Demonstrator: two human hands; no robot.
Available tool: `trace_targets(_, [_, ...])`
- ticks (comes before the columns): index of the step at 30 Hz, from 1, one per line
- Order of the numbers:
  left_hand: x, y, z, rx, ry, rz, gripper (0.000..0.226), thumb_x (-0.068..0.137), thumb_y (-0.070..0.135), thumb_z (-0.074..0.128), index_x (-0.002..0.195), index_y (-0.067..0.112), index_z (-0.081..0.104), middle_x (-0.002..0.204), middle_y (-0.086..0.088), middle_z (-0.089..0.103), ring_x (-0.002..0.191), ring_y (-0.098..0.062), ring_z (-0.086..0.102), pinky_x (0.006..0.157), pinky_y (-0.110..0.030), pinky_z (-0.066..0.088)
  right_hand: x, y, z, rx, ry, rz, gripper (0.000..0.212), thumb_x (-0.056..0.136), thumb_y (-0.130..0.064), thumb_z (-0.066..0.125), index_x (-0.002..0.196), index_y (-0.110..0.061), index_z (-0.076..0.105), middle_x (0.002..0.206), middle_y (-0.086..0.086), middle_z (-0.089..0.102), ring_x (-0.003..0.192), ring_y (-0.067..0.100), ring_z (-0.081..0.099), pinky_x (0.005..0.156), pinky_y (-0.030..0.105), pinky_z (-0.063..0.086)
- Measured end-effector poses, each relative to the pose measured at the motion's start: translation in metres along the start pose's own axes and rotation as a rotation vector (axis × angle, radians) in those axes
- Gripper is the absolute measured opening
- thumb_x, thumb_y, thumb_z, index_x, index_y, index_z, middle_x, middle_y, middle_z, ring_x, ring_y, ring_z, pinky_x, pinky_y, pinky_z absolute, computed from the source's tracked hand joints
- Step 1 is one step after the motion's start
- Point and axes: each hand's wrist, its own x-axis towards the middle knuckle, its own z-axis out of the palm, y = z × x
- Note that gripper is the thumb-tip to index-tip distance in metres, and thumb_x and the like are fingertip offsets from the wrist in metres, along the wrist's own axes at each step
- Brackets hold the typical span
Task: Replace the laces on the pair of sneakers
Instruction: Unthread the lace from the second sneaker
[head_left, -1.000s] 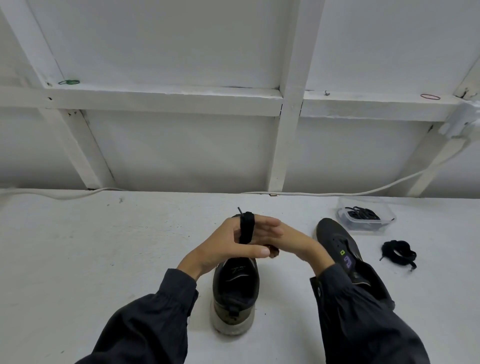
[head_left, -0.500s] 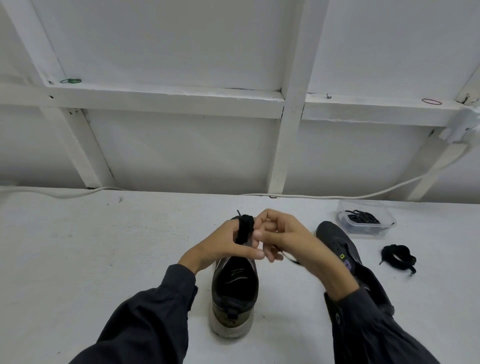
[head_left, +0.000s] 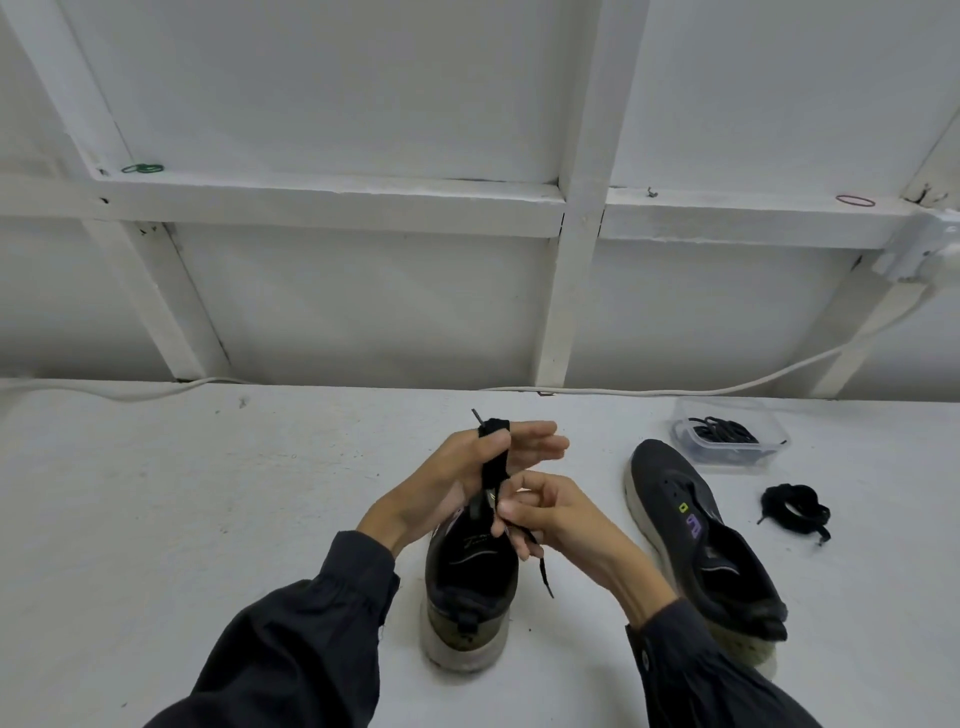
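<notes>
Lace loops over left hand — right hand pinches its tail.

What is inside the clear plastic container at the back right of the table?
The clear plastic container holds a loose tangle of black laces. The lid is off. How many laces there are cannot be told, and the tangle covers whatever lies beneath it on the container's floor.
</notes>
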Motion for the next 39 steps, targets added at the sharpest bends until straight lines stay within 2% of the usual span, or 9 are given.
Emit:
trace_targets(3, [-0.001, 0.001, 0.004, 0.04, -0.132, -0.038, 0.066, 0.097, 0.055, 0.042, 0.136, 0.003, 0.052, 0.134, -0.021, 0.058, 0.108, -0.038, 0.063, 0.092, -0.041, 0.049, 0.007, -0.016, -0.008, -0.171, 0.014, 0.042, 0.02, 0.088, -0.005, 0.062, 0.079, -0.021, 0.07, 0.071, 0.008, 0.064, 0.053, 0.017, 0.052, 0.048, 0.022, 0.038])
trace_targets(6, [-0.002, -0.006, 0.009, 0.085, -0.223, -0.103, 0.071, 0.098, 0.06, 0.036, 0.134, 0.001, 0.054, 0.132, -0.022, 0.059, 0.121, -0.038, 0.057, 0.109, -0.044, 0.039, 0.018, -0.039, -0.018, -0.325, 0.091, 0.069, 0.024, 0.087, 0.003, 0.057, 0.076, -0.015, 0.067, 0.067, 0.003, 0.064, 0.061, 0.018, 0.056, 0.057, 0.024, 0.047])
trace_targets(11, [-0.005, -0.013, 0.007, 0.009, -0.111, -0.158, 0.078, 0.095, 0.065, 0.034, 0.133, 0.001, 0.055, 0.132, -0.021, 0.06, 0.125, -0.034, 0.056, 0.107, -0.029, 0.041, 0.019, -0.07, -0.022, -0.534, 0.155, -0.014, 0.012, 0.082, -0.001, 0.073, 0.075, -0.011, 0.074, 0.069, 0.004, 0.07, 0.062, 0.012, 0.063, 0.059, 0.02, 0.05])
trace_targets(16, [-0.008, -0.014, 0.0, -0.006, -0.03, -0.217, 0.078, 0.094, 0.07, 0.026, 0.13, 0.01, 0.061, 0.13, -0.016, 0.063, 0.125, -0.029, 0.057, 0.111, -0.033, 0.038, -0.002, -0.065, -0.01, -0.775, 0.383, -0.133, 0.022, 0.083, -0.002, 0.071, 0.075, -0.022, 0.074, 0.066, -0.004, 0.071, 0.057, 0.012, 0.066, 0.059, 0.019, 0.053])
trace_targets(23, [-0.006, -0.019, 0.01, 0.039, -0.036, -0.317, 0.077, 0.088, 0.079, 0.026, 0.127, 0.026, 0.065, 0.126, -0.004, 0.067, 0.124, -0.018, 0.059, 0.099, -0.016, 0.044, -0.011, -0.06, 0.012, -0.798, 0.555, -0.236, 0.01, 0.079, -0.006, 0.075, 0.081, -0.015, 0.077, 0.075, -0.009, 0.071, 0.072, 0.006, 0.065, 0.069, 0.021, 0.052])
trace_targets(27, [-0.001, -0.02, 0.005, 0.013, 0.174, -0.259, 0.082, 0.083, 0.079, 0.024, 0.119, 0.021, 0.069, 0.121, -0.005, 0.07, 0.119, -0.015, 0.062, 0.112, -0.033, 0.038, -0.023, -0.043, 0.026, -0.772, 0.673, -0.405, 0.017, 0.082, -0.001, 0.073, 0.089, -0.016, 0.078, 0.08, -0.008, 0.071, 0.075, 0.006, 0.065, 0.067, 0.015, 0.051])
trace_targets(31, [-0.002, -0.016, 0.008, -0.041, 0.124, -0.189, 0.082, 0.091, 0.074, 0.018, 0.134, 0.018, 0.059, 0.133, -0.005, 0.063, 0.129, -0.017, 0.054, 0.103, -0.021, 0.044, -0.023, -0.026, 0.038, -0.542, 0.76, -0.413, 0.028, 0.081, -0.001, 0.073, 0.087, -0.028, 0.075, 0.079, -0.017, 0.073, 0.074, 0.005, 0.067, 0.063, 0.018, 0.053])
trace_targets(35, [0.001, -0.019, 0.015, -0.007, 0.115, -0.191, 0.084, 0.087, 0.079, 0.022, 0.142, 0.021, 0.05, 0.142, 0.0, 0.055, 0.136, -0.017, 0.046, 0.12, -0.042, 0.023, -0.018, -0.012, 0.044, -0.357, 0.872, -0.43, 0.016, 0.082, -0.008, 0.075, 0.083, -0.024, 0.076, 0.076, -0.012, 0.073, 0.074, 0.009, 0.068, 0.061, 0.013, 0.046])
trace_targets(39, [0.001, -0.021, 0.018, 0.007, 0.115, -0.192, 0.082, 0.087, 0.079, 0.027, 0.141, 0.022, 0.051, 0.143, 0.003, 0.054, 0.136, -0.015, 0.047, 0.121, -0.045, 0.02, -0.017, -0.002, 0.053, -0.244, 0.929, -0.43, 0.017, 0.085, -0.005, 0.072, 0.088, -0.021, 0.077, 0.083, -0.01, 0.071, 0.076, 0.011, 0.064, 0.06, 0.012, 0.043])
